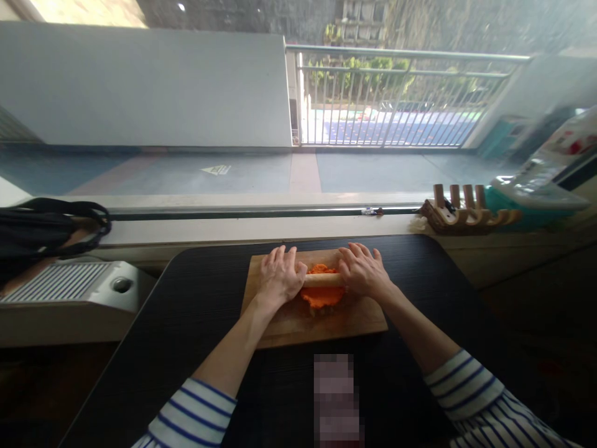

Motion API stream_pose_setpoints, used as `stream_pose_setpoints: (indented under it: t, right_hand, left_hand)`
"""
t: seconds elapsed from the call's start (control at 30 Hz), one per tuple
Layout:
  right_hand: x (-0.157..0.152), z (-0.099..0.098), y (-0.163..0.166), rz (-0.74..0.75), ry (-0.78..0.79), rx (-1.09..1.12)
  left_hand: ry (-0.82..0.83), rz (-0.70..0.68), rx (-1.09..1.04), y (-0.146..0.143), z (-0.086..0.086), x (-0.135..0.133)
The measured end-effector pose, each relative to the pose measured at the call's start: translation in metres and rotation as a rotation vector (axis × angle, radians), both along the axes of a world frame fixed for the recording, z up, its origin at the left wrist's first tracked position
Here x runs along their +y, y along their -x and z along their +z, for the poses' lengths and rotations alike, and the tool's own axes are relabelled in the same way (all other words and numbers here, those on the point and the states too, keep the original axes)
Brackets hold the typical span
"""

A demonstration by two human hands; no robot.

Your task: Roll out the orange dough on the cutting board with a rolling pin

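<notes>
A wooden rolling pin (323,280) lies crosswise over a flat, ragged-edged piece of orange dough (323,297). Both rest on a wooden cutting board (284,326). My left hand (280,274) grips the pin's left end, its thumb along the wood. At the other end, my right hand (364,270) presses down with its fingers over the pin. The ends of the pin are hidden beneath my hands. Dough shows on the far and near sides of the pin.
The board sits on a black table (196,311) against a window sill (209,229). On the sill at right stand a wooden rack (461,214), a teal container (508,205) and a clear plastic bottle (550,155). A white appliance (93,292) and a black bag (41,227) are at left.
</notes>
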State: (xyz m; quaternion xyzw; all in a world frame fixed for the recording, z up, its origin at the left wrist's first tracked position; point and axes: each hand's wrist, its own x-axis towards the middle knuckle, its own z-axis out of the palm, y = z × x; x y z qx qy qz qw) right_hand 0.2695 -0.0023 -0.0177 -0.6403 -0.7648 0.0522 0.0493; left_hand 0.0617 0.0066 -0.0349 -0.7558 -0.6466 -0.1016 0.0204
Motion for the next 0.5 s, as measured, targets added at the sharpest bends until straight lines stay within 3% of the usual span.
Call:
stream_pose_setpoints:
  t: [0.27,0.5]
  right_hand:
    - [-0.026,-0.008,0.004,0.008,-0.138,-0.042]
    - [-0.044,-0.010,0.005,0.019,-0.149,-0.019]
  left_hand:
    - [0.024,-0.082,0.026,0.003,-0.001,-0.016]
    - [0.028,-0.116,0.018,0.003,0.000,-0.033]
